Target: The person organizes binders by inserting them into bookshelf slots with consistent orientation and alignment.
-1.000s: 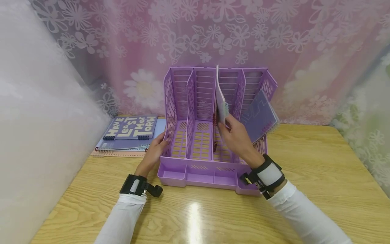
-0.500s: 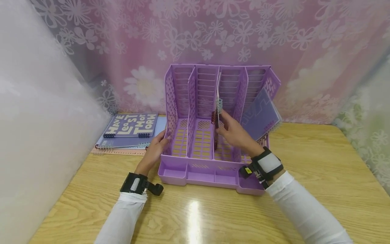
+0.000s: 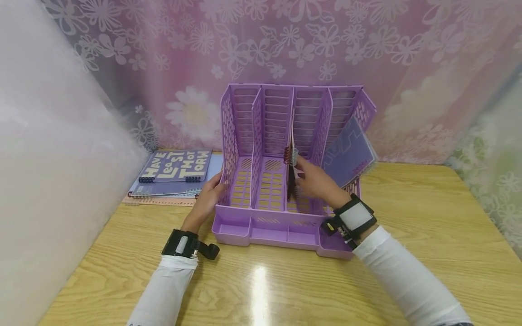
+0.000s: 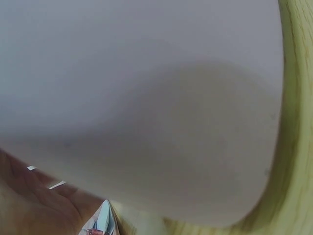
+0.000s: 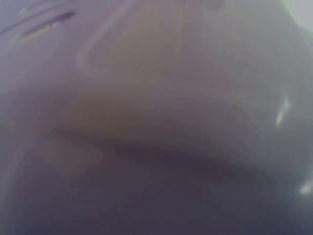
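Between spaced rack dividers [image 3: 327, 113], the right hand [image 3: 319, 182] holds a notebook's edge [image 3: 294, 156].

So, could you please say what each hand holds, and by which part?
Left hand: the purple rack, by its left wall. Right hand: a notebook, by its coil-bound edge.

White glare on the tabletop [image 3: 259, 290]

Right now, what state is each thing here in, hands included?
Purple organizer: upright on the table.
Left hand: gripping the organizer's side.
Right hand: at the blue-ringed notebook; grip unclear.
Blue-ringed notebook: on edge, third compartment from left.
Red-ringed notebook: beside it, on edge.
Purplish notebook: closed, tilted in the rightmost compartment.
Lettered notebook: closed, flat atop the pile.
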Available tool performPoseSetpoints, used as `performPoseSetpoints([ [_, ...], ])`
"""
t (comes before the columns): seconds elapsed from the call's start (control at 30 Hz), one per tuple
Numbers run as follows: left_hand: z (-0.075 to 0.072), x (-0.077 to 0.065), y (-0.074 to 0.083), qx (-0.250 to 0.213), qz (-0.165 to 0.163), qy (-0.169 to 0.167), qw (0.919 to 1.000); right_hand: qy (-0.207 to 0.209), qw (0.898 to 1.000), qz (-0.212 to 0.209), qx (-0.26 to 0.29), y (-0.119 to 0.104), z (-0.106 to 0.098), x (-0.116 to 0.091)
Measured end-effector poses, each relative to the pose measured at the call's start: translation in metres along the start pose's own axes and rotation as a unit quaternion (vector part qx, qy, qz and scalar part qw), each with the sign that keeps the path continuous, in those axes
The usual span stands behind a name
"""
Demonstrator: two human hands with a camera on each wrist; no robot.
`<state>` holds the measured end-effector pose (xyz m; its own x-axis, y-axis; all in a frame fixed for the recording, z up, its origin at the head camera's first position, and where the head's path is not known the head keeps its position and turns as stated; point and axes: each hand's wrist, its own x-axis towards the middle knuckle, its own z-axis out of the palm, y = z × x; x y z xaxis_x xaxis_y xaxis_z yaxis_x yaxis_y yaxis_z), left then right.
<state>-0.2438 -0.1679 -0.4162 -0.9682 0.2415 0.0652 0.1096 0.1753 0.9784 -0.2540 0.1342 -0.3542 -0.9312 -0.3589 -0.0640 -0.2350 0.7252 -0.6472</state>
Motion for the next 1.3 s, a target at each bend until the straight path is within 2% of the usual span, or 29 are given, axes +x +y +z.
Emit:
performPoseSetpoints([
  [0.17, 0.005, -0.011, 0.021, 0.014, -0.015, -0.012, 0.9997, -0.001, 1.000, 0.018, 0.019, 0.003, -0.002, -0.006],
  [0.37, 0.006, -0.014, 0.025, 0.019, -0.020, -0.011, 0.9996, 0.013, 0.999, 0.012, 0.036, 0.007, -0.007, -0.017],
  [0.5, 0.006, -0.011, 0.023, 0.015, -0.015, -0.012, 0.9997, 0.021, 0.999, 0.005, 0.044, 0.007, -0.013, -0.026],
  [0.67, 0.003, -0.004, 0.008, 0.019, -0.033, -0.003, 0.9993, 0.034, 0.996, -0.006, 0.087, 0.009, -0.017, -0.046],
  [0.83, 0.002, 0.000, -0.004, 0.020, -0.056, 0.014, 0.9981, 0.085, 0.992, -0.006, 0.094, 0.017, -0.021, -0.076],
  [1.03, 0.000, -0.006, 0.001, 0.050, -0.073, 0.047, 0.9950, 0.168, 0.983, -0.014, 0.068, 0.034, -0.028, -0.111],
  [1.17, -0.006, -0.008, -0.001, 0.017, -0.058, 0.058, 0.9965, 0.226, 0.972, -0.003, 0.059, 0.051, -0.030, -0.127],
  [1.3, -0.016, -0.011, -0.007, -0.022, -0.036, 0.079, 0.9960, 0.270, 0.960, 0.014, 0.073, 0.067, -0.031, -0.134],
])
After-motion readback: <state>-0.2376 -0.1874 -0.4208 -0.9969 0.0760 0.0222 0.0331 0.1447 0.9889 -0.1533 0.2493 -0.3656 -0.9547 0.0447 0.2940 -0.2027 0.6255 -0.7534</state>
